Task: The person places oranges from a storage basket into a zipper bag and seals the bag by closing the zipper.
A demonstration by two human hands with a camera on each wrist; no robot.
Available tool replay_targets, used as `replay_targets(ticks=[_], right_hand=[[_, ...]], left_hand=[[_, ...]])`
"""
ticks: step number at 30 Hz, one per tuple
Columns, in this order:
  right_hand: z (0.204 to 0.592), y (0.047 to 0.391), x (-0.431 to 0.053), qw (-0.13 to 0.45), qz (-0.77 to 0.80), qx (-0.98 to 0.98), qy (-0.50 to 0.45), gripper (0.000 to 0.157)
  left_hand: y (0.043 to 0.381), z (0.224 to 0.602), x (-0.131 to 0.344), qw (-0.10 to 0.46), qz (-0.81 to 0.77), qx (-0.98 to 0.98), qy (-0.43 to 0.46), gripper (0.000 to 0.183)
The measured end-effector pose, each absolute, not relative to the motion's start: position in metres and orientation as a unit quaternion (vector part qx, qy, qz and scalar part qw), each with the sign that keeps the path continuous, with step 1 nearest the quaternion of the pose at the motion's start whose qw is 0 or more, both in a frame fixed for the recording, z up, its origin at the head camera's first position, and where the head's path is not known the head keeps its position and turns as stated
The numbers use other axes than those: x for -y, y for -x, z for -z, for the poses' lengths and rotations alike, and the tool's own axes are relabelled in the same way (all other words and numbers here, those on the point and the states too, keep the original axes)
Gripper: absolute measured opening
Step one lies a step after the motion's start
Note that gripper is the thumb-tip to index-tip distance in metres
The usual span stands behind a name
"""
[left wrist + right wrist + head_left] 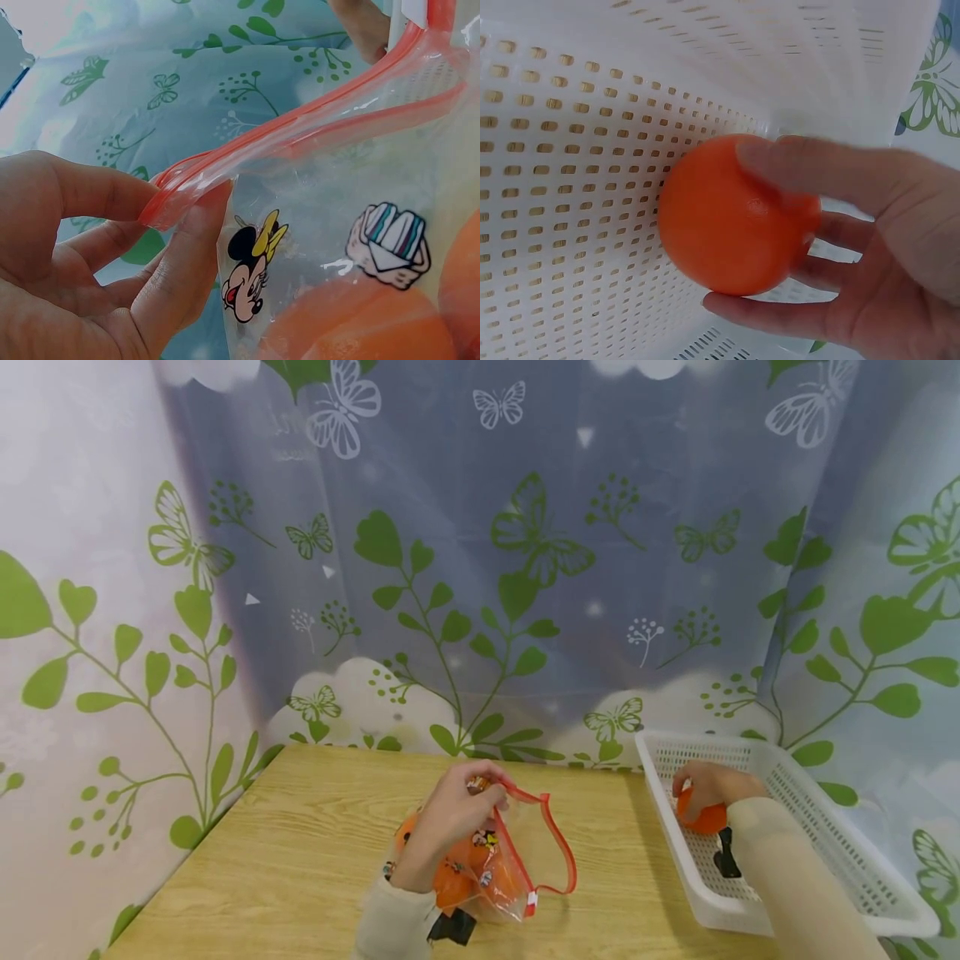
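Observation:
My left hand (457, 810) pinches the red zip edge of a clear plastic bag (506, 877) between thumb and fingers. The bag's mouth gapes toward the right, and cartoon pictures are printed on its side. Several oranges (352, 326) show through the plastic in the left wrist view. Over on the right, my right hand (712, 785) reaches inside a white perforated basket (675, 860). It holds a round, smooth orange (727, 217), thumb across the top and fingers curled under and behind it. That orange is close against the basket's perforated surface.
A wood-grain table (300, 835) lies under the bag and basket. Behind it hangs a curtain (450, 568) printed with butterflies and leaves, with further printed sheets at both sides. Small black pieces (726, 853) show by each wrist.

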State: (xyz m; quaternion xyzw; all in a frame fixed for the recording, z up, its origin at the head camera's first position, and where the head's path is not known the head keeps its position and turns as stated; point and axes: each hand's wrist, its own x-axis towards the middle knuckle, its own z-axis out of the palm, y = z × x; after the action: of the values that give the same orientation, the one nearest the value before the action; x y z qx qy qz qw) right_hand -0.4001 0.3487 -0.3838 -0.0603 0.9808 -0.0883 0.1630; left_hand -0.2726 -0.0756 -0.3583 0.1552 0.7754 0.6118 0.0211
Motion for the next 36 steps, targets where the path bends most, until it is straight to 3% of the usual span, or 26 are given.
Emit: replay_targets(ticks=[24, 36], right_hand=[[0.376, 0.392, -0.356, 0.188, 0.148, -0.967, 0.085, 0.031], [0.364, 0.382, -0.36, 0.201, 0.219, -0.951, 0.082, 0.037]], left_hand=[[0.271, 0.358, 0.075, 0.02, -0.609, -0.778, -0.154, 0.018], [0.271, 0.357, 0.074, 0.017, -0.605, -0.78, -0.157, 0.018]])
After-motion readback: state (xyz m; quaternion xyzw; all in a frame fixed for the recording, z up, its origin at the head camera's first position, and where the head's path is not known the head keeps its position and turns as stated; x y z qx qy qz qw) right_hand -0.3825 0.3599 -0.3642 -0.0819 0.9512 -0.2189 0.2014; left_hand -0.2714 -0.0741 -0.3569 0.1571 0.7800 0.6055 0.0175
